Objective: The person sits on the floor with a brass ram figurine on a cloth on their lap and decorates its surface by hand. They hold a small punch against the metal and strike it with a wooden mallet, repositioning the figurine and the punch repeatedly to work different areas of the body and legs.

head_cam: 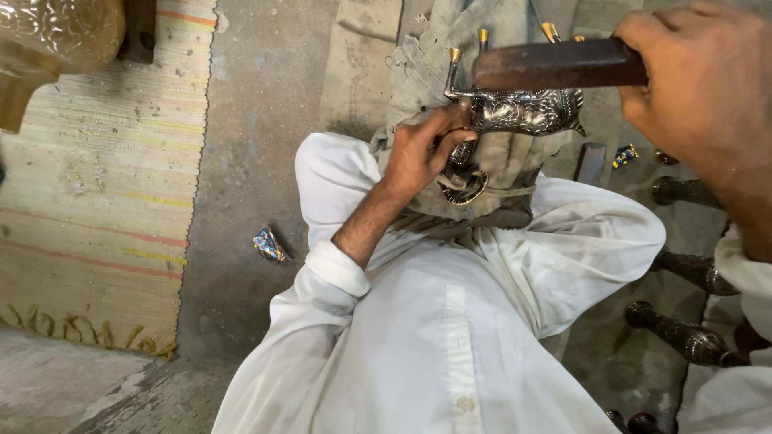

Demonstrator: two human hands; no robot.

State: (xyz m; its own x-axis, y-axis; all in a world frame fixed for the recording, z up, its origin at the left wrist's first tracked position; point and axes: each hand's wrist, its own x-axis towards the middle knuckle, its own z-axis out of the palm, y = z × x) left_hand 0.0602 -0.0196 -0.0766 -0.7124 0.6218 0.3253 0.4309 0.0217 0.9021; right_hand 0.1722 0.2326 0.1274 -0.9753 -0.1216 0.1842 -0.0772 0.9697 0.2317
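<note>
I sit cross-legged on the floor in white clothes. My left hand (422, 153) presses an engraved dark metal animal figurine (523, 112), with brass-tipped legs pointing away, against a grey cloth pad (450, 56) on my lap; the fingers seem to pinch a small tool, mostly hidden. My right hand (704, 80), raised close to the camera at the upper right, grips the brown wooden handle of a hammer-like tool (555, 64) that hovers just above the figurine.
Several dark engraved metal pieces (683, 333) lie on the floor at the right. A striped woven mat (96, 177) covers the left floor, with a brass embossed object (48, 40) at the top left. Small blue wrappers (269, 245) lie on the concrete.
</note>
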